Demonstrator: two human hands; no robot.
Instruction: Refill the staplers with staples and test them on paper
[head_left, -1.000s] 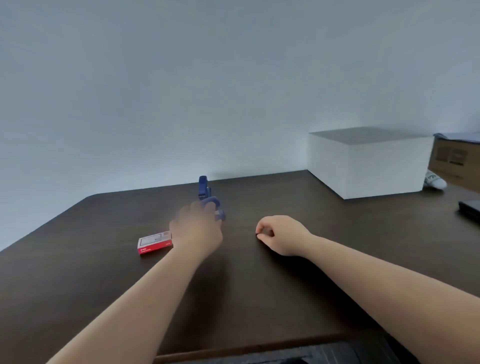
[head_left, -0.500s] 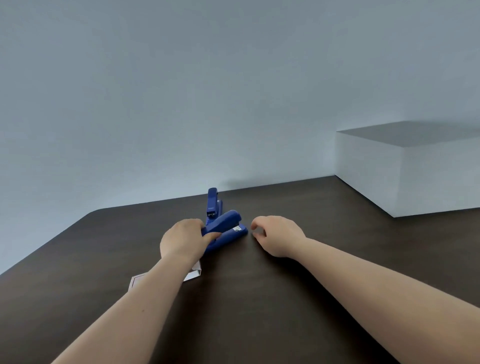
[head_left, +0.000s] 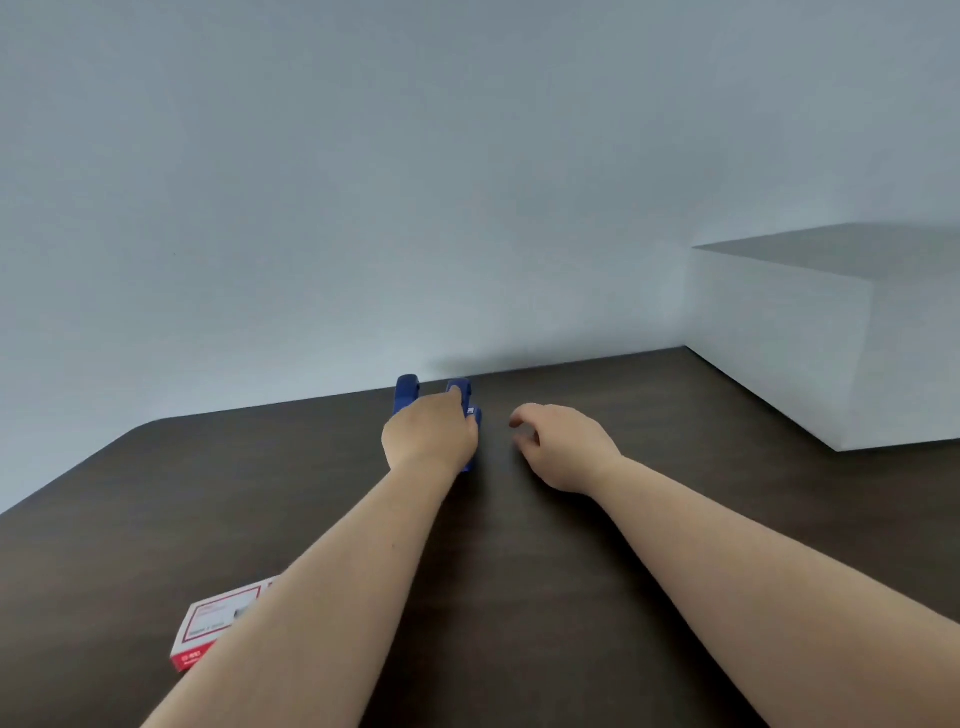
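- left hand (head_left: 430, 436) wrapped over a blue stapler (head_left: 464, 402), gripping it at the far middle of the dark table (head_left: 130, 519)
- second blue stapler (head_left: 405, 392) just beside it on the left, near the wall
- right hand (head_left: 563, 447) close to the right, fingers loosely curled, holding nothing
- red-and-white staple box (head_left: 215, 631) near left, partly under the left forearm
- white block (head_left: 831, 338) far right

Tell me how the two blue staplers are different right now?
The left hand grips the nearer stapler; the farther stapler stands free. The nearer stapler is mostly hidden behind that hand; the farther stapler shows more of its body. Both are blue and sit on the dark table.
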